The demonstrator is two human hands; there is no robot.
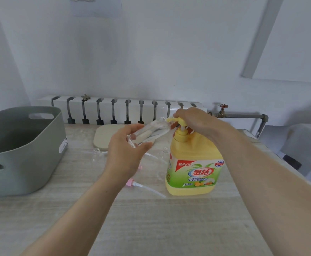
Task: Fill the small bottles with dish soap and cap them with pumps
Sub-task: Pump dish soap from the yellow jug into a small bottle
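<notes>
Clear plastic small bottle [147, 132] sits tilted in my left hand [127, 154], fingers [132, 128] clamped round it, mouth at the yellow spout of the dish soap jug [193, 163] on the worktop [151, 218]. My right hand [191, 117] covers the pump head [177, 120], fingers curled over it.

1. The jug [193, 185] under the right hand [189, 117] is yellow; its label is green with a red banner.
2. The jug pump [180, 134] is yellow too.
3. The small bottle [147, 132] in the left hand [125, 152] is clear.
4. The pink pump [131, 182] near the left wrist has a pale tube.
5. The basket [31, 172] left of that hand is grey-green.
6. The table [151, 228] is pale with grey streaks.
</notes>
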